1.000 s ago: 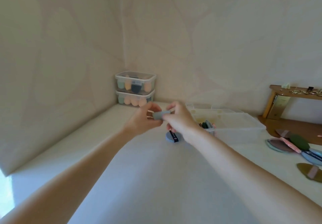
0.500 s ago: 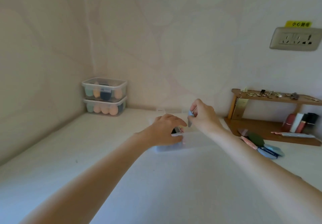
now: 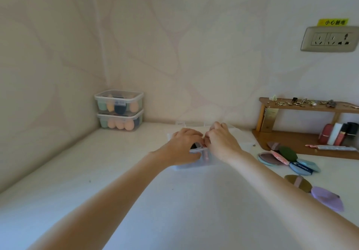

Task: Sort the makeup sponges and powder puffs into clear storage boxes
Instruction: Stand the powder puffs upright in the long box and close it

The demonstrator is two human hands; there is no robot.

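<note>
An open clear storage box (image 3: pixel 194 165) sits mid-table with several powder puffs (image 3: pixel 197 146) standing on edge inside. My left hand (image 3: pixel 183 146) reaches into its left part, fingers curled around those upright puffs. My right hand (image 3: pixel 223 142) is beside it, fingertips pinched on a grey-blue puff down among the others; most of that puff is hidden. Loose puffs lie on the table to the right: a mauve one (image 3: pixel 271 157), a dark green one (image 3: pixel 288 153), a blue one (image 3: pixel 301 169), a brown one (image 3: pixel 298 182) and a lilac one (image 3: pixel 327 199).
Two lidded clear boxes (image 3: pixel 118 111) of egg-shaped sponges are stacked in the back left corner. A low wooden shelf (image 3: pixel 303 142) with lipsticks and small trinkets stands at the back right, under a wall socket (image 3: pixel 330 38). Walls close the back and left.
My right hand has come down from above the box and brought the grey-blue puff in among the others. My left hand has shifted deeper into the box. The view has turned right.
</note>
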